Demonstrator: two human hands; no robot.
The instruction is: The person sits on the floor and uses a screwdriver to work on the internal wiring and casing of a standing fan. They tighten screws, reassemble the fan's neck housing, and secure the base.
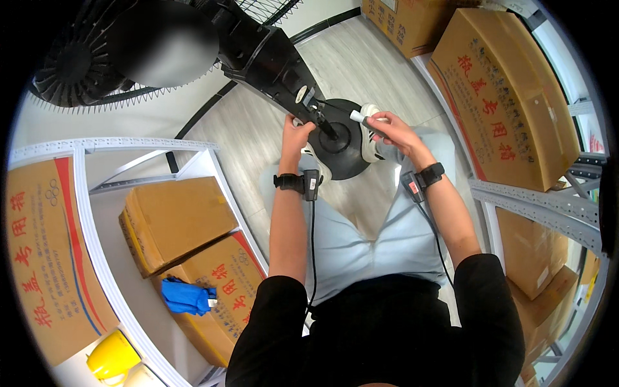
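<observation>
A black pedestal fan (274, 61) leans over from the upper left, its round base (348, 161) on the floor between my shoes. My left hand (298, 137) is closed around the lower end of the fan's body, with the thumb by the post. To the right of the post, my right hand (394, 131) grips a screwdriver (356, 117) with a dark grey handle and a white collar. A thin dark line, seemingly its shaft, runs from the collar to the side of the fan's body. Where it meets the fan is too small to make out.
Metal shelves stand on both sides: a left rack (84, 193) and a right rack (535, 209), both loaded with cardboard boxes (180, 216). A blue cloth item (187, 297) lies on a left box. A yellow object (113, 356) sits at the lower left. Grey plank flooring (361, 61) lies ahead.
</observation>
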